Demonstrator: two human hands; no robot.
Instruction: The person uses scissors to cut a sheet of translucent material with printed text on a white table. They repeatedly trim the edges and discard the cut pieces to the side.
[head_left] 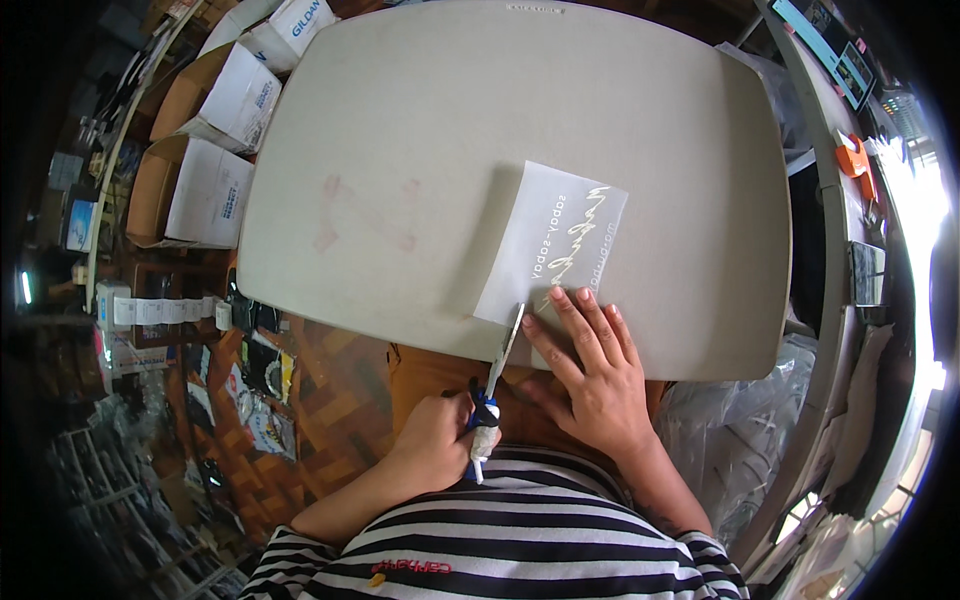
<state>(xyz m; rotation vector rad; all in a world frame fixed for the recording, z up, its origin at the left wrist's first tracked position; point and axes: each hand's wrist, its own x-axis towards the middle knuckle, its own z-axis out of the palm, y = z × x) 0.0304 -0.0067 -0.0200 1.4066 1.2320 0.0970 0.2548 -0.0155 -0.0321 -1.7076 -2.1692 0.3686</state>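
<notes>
Leftward, open cardboard boxes (225,195) are seen standing beside a pale grey table (390,110), with a parquet floor (330,365) visible below them. The handles of a pair of scissors (508,345) are gripped in the closed left hand (432,440); the blade tip is brought to the near edge of a translucent sheet (512,245) bearing light lettering, positioned over the table's near half, right of centre. The sheet's near edge is covered by the extended fingertips of the right hand (600,385); whether it is pinched there cannot be told. Farther right, clear plastic (745,430) and an orange-handled tool (856,165) are shown.
</notes>
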